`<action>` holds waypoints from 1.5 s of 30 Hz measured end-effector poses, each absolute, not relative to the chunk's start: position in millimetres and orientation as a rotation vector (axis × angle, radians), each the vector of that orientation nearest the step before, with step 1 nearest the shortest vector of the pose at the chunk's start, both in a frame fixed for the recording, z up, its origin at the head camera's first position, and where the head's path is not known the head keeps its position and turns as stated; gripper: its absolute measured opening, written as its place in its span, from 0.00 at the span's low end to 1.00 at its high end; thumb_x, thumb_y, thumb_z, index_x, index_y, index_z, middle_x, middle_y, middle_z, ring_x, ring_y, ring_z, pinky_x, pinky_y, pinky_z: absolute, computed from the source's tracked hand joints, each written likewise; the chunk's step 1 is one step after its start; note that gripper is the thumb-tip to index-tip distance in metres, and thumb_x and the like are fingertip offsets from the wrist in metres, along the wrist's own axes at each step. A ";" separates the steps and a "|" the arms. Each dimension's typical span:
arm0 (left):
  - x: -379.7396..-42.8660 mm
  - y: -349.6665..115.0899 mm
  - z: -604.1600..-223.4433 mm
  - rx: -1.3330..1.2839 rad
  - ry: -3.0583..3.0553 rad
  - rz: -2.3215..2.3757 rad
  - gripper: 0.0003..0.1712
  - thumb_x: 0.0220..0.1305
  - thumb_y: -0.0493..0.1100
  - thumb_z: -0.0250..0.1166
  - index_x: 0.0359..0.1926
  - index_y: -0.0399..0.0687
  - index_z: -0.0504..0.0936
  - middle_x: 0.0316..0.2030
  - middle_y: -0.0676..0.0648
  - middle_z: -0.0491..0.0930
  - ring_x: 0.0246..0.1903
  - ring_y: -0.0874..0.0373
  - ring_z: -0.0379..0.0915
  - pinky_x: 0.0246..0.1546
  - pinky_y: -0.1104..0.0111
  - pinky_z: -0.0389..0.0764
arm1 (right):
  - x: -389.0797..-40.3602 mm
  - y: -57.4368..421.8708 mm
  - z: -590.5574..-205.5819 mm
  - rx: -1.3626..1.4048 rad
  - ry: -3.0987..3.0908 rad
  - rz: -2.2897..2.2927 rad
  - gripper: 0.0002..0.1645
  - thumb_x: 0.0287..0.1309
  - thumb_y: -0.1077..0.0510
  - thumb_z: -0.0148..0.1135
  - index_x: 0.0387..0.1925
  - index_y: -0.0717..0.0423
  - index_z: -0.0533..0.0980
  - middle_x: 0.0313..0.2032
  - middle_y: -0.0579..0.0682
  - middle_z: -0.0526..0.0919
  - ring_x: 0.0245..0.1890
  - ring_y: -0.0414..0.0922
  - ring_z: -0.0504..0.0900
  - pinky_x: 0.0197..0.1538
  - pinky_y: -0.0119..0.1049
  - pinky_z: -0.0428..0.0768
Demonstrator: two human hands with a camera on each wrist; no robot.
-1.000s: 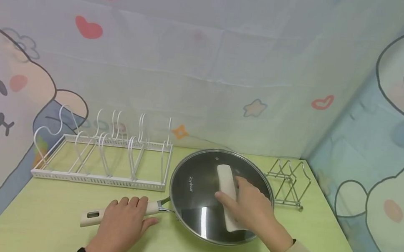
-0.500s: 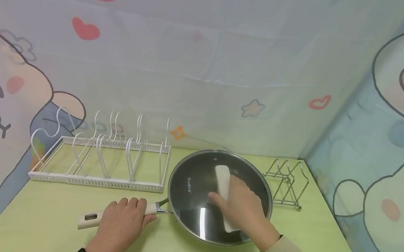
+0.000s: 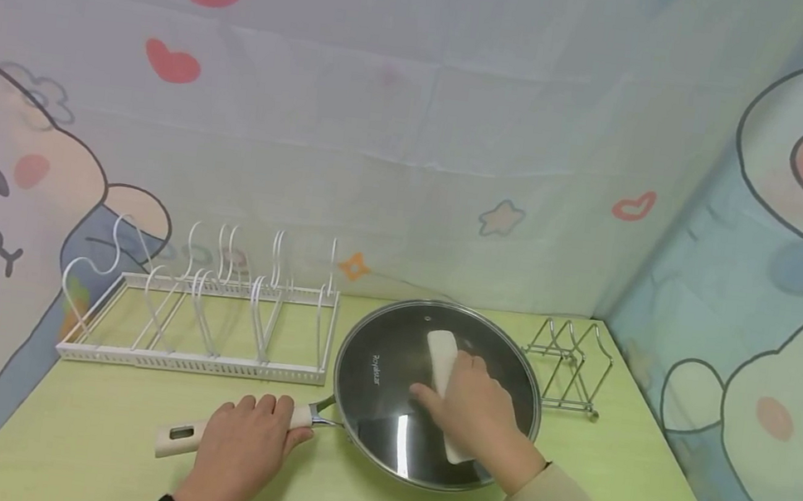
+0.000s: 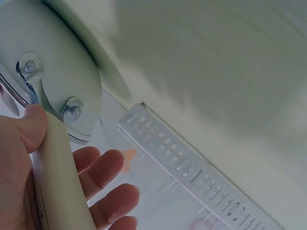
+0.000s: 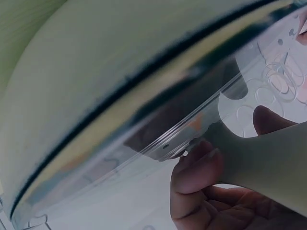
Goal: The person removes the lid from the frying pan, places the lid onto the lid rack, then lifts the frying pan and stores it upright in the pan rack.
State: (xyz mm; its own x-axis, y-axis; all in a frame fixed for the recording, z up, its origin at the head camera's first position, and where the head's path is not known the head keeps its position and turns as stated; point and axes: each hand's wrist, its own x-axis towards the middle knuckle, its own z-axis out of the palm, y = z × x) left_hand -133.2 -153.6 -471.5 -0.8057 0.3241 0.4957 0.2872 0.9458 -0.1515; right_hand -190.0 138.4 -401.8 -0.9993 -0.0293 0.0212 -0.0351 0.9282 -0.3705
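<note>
A frying pan point(image 4: 43, 57) with a cream handle stands on the table, covered by a dark glass lid point(image 3: 381, 415) marked with a brand name. My left hand point(image 3: 245, 449) grips the pan's handle point(image 4: 60, 177) from above; the left wrist view has the thumb along it and the fingers curled round its far side. A long, pale lid handle point(image 3: 443, 356) crosses the glass. My right hand point(image 3: 481, 402) holds that handle, with thumb on one side and fingers on the other, as the right wrist view also shows. The palm hides part of the handle.
A white wire rack point(image 3: 192, 362) with upright loops stands to the left of the pan. Behind the pan's right side is a small metal rack point(image 3: 570, 405). Printed cloth point(image 3: 412, 160) hangs round the back and sides of the green table point(image 3: 127, 401).
My right hand and sleeve have shifted slightly left over the lid handle, the thumb reaching further across the glass. The pan, lid and left hand look unmoved apart from a small camera shift.
</note>
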 end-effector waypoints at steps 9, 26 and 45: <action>-133.0 -153.5 -471.2 -0.427 -2.609 0.089 0.32 0.64 0.67 0.70 0.28 0.48 0.67 0.19 0.52 0.61 0.18 0.56 0.57 0.19 0.67 0.59 | -191.1 135.4 -401.1 0.039 -3.091 0.589 0.46 0.62 0.34 0.73 0.57 0.70 0.72 0.40 0.58 0.76 0.26 0.49 0.78 0.24 0.40 0.80; -135.0 -154.6 -472.9 -0.450 -2.620 0.112 0.32 0.65 0.68 0.69 0.28 0.49 0.66 0.18 0.53 0.58 0.18 0.57 0.54 0.19 0.69 0.57 | -188.5 134.9 -402.1 0.007 -3.091 0.674 0.33 0.68 0.43 0.69 0.53 0.67 0.69 0.26 0.56 0.79 0.20 0.49 0.80 0.21 0.41 0.78; -137.2 -159.3 -476.3 -0.482 -2.561 0.109 0.34 0.64 0.67 0.71 0.27 0.47 0.65 0.17 0.53 0.57 0.16 0.57 0.52 0.17 0.69 0.56 | -188.1 138.2 -397.3 0.021 -3.115 0.624 0.30 0.66 0.49 0.67 0.56 0.68 0.69 0.27 0.57 0.79 0.20 0.49 0.80 0.20 0.41 0.79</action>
